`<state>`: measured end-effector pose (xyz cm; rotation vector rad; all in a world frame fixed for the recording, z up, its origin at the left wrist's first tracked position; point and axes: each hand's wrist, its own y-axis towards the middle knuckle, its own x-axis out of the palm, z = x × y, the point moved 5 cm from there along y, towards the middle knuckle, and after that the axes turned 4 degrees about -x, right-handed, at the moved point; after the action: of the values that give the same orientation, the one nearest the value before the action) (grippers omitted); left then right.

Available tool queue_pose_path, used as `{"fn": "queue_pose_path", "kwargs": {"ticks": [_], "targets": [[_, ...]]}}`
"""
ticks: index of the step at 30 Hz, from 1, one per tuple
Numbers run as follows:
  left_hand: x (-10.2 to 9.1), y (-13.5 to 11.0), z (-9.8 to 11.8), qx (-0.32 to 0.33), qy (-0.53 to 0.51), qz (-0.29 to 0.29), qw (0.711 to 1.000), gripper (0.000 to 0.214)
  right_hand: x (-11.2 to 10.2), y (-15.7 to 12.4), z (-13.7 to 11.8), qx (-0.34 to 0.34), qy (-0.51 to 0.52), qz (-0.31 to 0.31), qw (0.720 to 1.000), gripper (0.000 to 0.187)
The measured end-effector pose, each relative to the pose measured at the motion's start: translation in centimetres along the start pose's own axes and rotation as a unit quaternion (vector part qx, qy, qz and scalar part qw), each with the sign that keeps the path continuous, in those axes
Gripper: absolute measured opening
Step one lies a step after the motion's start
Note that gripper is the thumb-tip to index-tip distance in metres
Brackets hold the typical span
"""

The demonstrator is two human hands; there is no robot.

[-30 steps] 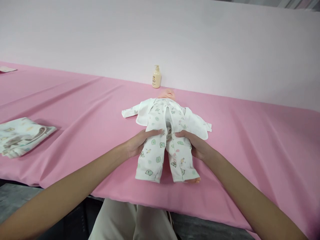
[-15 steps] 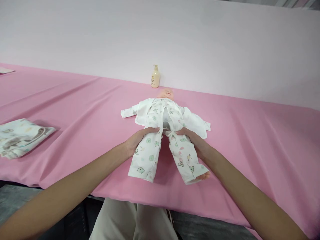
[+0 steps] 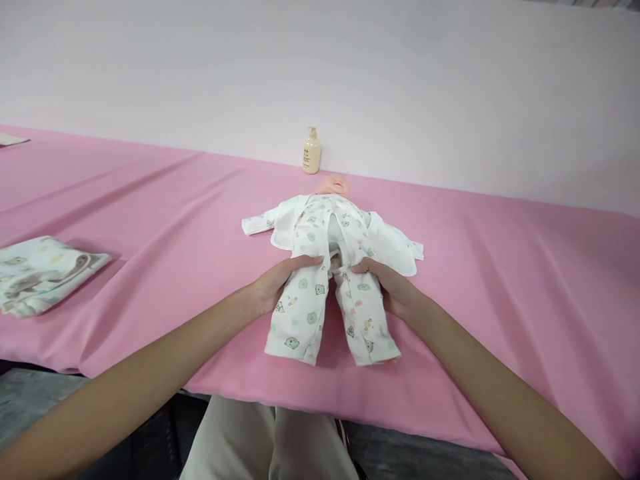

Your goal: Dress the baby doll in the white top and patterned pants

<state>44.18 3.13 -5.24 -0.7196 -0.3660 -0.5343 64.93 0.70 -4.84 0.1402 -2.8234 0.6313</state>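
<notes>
A baby doll (image 3: 334,185) lies on its back, head toward the wall, dressed in a white printed baby romper (image 3: 303,310). The romper's front hangs open at the chest and crotch, and its arms are spread to both sides. My left hand (image 3: 280,283) is closed around the upper part of the trouser leg on the left, thumb on top. My right hand (image 3: 393,283) grips the other trouser leg at the same height. A bit of the doll's foot (image 3: 393,361) shows at the right cuff; the left foot is hidden inside the cloth.
A cream pump bottle (image 3: 311,152) stands behind the doll's head by the white wall. Folded printed cloth (image 3: 47,275) lies at the left on the pink tablecloth (image 3: 165,220). A pale flat item (image 3: 13,139) sits at the far left. The table edge is close to my lap.
Both hands keep their grip. The two trouser legs have drawn closer together, and the right cuff now covers more of the doll's foot.
</notes>
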Motion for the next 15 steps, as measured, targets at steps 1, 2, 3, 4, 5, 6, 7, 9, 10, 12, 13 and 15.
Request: {"fn": "queue_pose_path", "kwargs": {"ticks": [1,2,3,4,5,6,7,9,10,12,13,15], "targets": [[-0.02,-0.06,0.01,0.001,0.005,0.002,1.000,0.037,-0.06,0.02,0.04,0.007,0.001,0.000,1.000,0.034],[-0.04,-0.13,0.03,0.002,0.009,0.004,1.000,0.037,-0.12,0.07,0.08,0.014,0.002,-0.002,1.000,0.032],[-0.03,-0.20,0.07,0.006,0.011,0.003,1.000,0.037,-0.18,0.15,0.13,0.020,0.002,-0.006,1.000,0.031],[-0.01,-0.26,0.12,0.010,0.013,0.001,1.000,0.036,-0.23,0.25,0.18,0.024,0.004,-0.011,1.000,0.030],[0.01,-0.29,0.17,0.013,0.015,-0.001,1.000,0.036,-0.29,0.37,0.23,0.026,0.007,-0.014,1.000,0.029],[0.01,-0.30,0.21,0.016,0.016,-0.002,1.000,0.036,-0.35,0.50,0.28,0.026,0.011,-0.014,0.999,0.028],[0.01,-0.29,0.26,0.020,0.017,-0.003,1.000,0.036,-0.40,0.63,0.33,0.025,0.017,-0.013,0.999,0.028],[-0.05,-0.17,0.30,0.022,0.018,-0.002,1.000,0.037,-0.45,0.86,0.42,0.023,0.027,-0.011,0.999,0.029],[-0.08,-0.08,0.29,0.022,0.019,-0.001,1.000,0.037,-0.41,0.92,0.45,0.023,0.030,-0.011,0.999,0.030],[-0.07,0.08,0.23,0.020,0.021,-0.002,1.000,0.039,-0.25,0.92,0.47,0.023,0.029,-0.013,0.999,0.032],[0.00,0.11,0.20,0.021,0.023,-0.004,1.000,0.041,-0.14,0.84,0.43,0.021,0.025,-0.011,0.999,0.033],[0.27,0.02,0.20,0.029,0.028,-0.011,0.999,0.044,0.16,0.56,0.26,0.009,0.011,-0.006,1.000,0.036]]}}
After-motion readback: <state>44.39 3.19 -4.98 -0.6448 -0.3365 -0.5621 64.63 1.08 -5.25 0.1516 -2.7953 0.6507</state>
